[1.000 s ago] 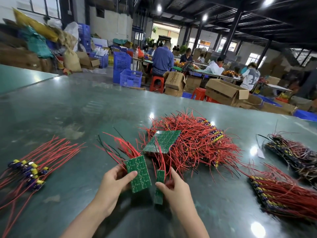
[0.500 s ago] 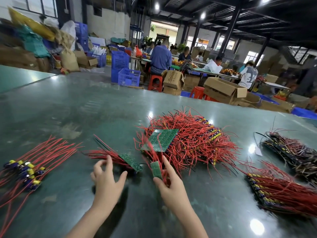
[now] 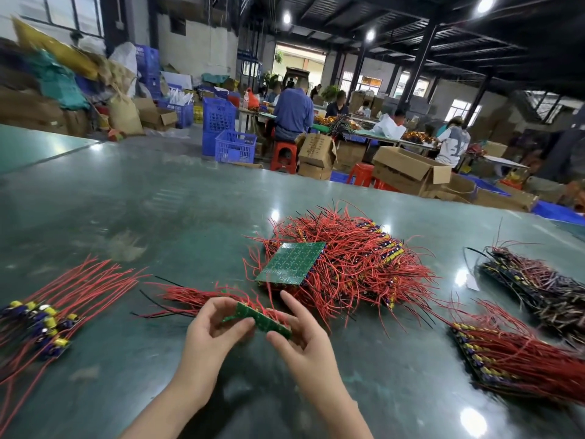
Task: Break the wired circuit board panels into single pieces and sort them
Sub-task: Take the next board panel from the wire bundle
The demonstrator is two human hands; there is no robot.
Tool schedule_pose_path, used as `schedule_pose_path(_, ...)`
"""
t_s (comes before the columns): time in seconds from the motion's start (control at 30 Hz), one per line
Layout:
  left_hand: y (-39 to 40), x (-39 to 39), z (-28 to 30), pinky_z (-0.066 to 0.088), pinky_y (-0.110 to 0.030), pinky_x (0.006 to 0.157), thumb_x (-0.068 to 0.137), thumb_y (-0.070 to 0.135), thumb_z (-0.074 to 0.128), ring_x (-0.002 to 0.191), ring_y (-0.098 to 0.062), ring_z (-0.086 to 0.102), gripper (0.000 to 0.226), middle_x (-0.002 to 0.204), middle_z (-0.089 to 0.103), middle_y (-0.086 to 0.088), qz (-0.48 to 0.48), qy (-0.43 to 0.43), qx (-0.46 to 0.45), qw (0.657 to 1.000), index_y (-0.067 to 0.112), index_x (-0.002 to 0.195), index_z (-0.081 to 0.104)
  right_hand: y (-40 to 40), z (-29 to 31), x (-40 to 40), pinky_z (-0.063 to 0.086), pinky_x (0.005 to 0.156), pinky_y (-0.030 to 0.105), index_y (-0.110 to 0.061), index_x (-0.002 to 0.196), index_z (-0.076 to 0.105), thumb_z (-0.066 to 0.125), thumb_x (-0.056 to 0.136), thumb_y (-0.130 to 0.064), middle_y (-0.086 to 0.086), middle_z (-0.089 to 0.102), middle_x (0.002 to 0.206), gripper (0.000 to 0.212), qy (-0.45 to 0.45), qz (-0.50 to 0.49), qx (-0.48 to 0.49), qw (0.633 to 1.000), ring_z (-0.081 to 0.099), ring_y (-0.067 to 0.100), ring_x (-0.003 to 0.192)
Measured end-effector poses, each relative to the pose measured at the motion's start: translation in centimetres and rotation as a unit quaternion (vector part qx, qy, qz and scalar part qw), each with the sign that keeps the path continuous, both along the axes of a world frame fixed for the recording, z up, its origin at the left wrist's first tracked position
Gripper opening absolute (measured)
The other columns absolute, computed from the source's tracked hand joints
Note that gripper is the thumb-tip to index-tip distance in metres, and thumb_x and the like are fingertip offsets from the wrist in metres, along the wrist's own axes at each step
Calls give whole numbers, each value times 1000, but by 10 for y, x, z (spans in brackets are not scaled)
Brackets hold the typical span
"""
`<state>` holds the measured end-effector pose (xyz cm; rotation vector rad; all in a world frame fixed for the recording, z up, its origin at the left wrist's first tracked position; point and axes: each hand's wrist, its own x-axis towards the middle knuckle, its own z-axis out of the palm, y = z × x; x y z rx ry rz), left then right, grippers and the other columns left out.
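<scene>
While both hands work just above the green table [image 3: 133, 191], the left hand [image 3: 211, 331] pinches one end of a narrow green board strip [image 3: 259, 319] and the right hand [image 3: 300, 335] pinches the other. Red wires trail from the strip. Behind it, a whole panel [image 3: 291, 263] rests on the central wire heap [image 3: 351, 258]. Separated pieces [image 3: 41, 321] lie far left.

Your forearms reach forward and converge. Your left hand [image 3: 211, 331] curls, thumb and fingertips pinching one end of a narrow circuit board strip [image 3: 262, 319]. Your right hand [image 3: 302, 335] pinches the other end, index finger extended upward.
</scene>
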<state>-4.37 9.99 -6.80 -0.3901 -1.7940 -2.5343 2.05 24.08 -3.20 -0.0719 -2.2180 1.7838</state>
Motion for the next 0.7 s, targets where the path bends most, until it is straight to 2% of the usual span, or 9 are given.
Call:
schedule_pose_path(0.1,-2,-2,1,58,-25,70,60,14,75,75,-11,63,24,80,66,0,26,-1,29,999,21,80,64,1,0,-3,52,77,19,-21,115,61,64,85,2,5,72,91,37,-15,-35,1,999,67,8,76)
schedule_pose_path(0.17,-1,0,1,58,-25,69,61,16,77,75,-10,64,29,81,67,-2,13,4,18,1000,23,83,60,3,-2,-3,51,72,18,-16,106,69,62,87,1,-2,71,81,26,-7,-27,37,999,64,3,67)
schedule_pose_path(0.23,0,3,-1,56,-22,66,62,9,79,72,-11,66,40,81,70,-5,-16,2,-11,1000,28,88,54,2,-1,-2,50,72,17,-29,96,69,63,86,0,-10,69,72,32,3,-26,76,997,61,0,66)
schedule_pose_path(0.3,2,3,-5,53,-18,64,64,-7,78,71,-12,69,54,81,72,-7,-20,2,-25,999,28,92,47,0,-2,-2,49,75,15,-37,95,67,62,85,1,-17,69,72,39,-5,-14,101,995,61,-2,70)
schedule_pose_path(0.37,3,1,-7,52,-18,61,65,-18,73,70,-14,69,58,79,73,-9,1,-3,-18,1000,21,94,42,-2,-3,-2,48,86,16,-33,107,66,60,88,0,-20,69,87,38,-22,6,109,994,63,-2,86)
schedule_pose_path(0.43,2,-1,-7,53,-19,59,64,-21,72,69,-16,69,58,77,72,-9,11,-3,-7,1000,17,92,38,-2,-4,-2,46,96,20,-20,122,62,57,91,-2,-11,69,105,36,-37,12,110,993,64,2,100)
schedule_pose_path(0.47,2,-1,-7,54,-20,60,64,-21,72,70,-16,69,59,78,72,-9,12,1,-3,1000,18,90,37,-1,-3,-1,47,95,20,-17,124,60,56,91,-2,-8,69,106,36,-37,10,114,993,64,1,99)
schedule_pose_path(0.57,3,0,-7,54,-19,66,62,-19,75,73,-16,69,64,80,71,-7,19,11,-9,1000,31,84,42,-1,0,0,47,82,11,-21,118,63,53,93,-2,-9,69,91,33,-12,7,153,988,63,-6,80)
schedule_pose_path(0.7,5,4,-7,54,-19,72,61,-14,78,80,-15,70,72,90,71,-4,16,26,-24,999,39,101,52,-5,-3,1,43,72,7,-17,110,66,53,92,-7,-17,61,72,25,-1,17,202,979,58,-8,68)
